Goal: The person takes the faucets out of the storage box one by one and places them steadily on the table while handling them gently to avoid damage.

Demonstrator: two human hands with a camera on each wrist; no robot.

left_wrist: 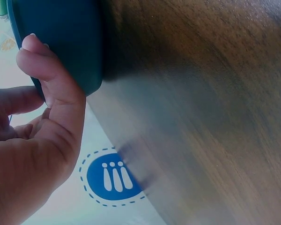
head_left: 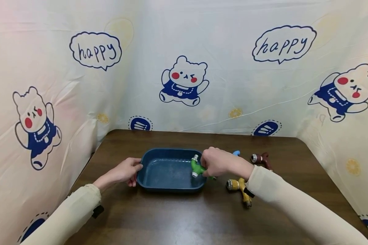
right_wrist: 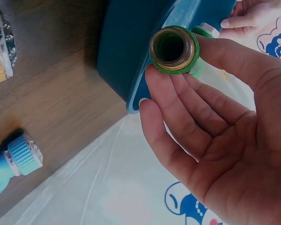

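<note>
My left hand [head_left: 126, 171] grips the left rim of a dark blue rectangular tray [head_left: 170, 189], thumb over the edge and fingers outside. In the left wrist view those fingers [left_wrist: 61, 89] lie along the outer wall of the tray [left_wrist: 72, 37]. At the tray's right end, my right hand [head_left: 217, 162] holds a green Y-shaped pipe fitting [head_left: 197, 168] above the rim. The right wrist view shows the fitting's threaded brass end [right_wrist: 174, 49] pinched between thumb and fingertips. Whether the fitting touches the tray, I cannot tell.
Right of the tray lie a yellow fitting [head_left: 241, 185] and a maroon fitting [head_left: 264, 160]. A blue fitting [head_left: 236, 153] is mostly hidden behind my right hand and forearm. The brown wooden table [head_left: 178, 217] ends at a printed curtain [head_left: 227, 88] behind and at both sides.
</note>
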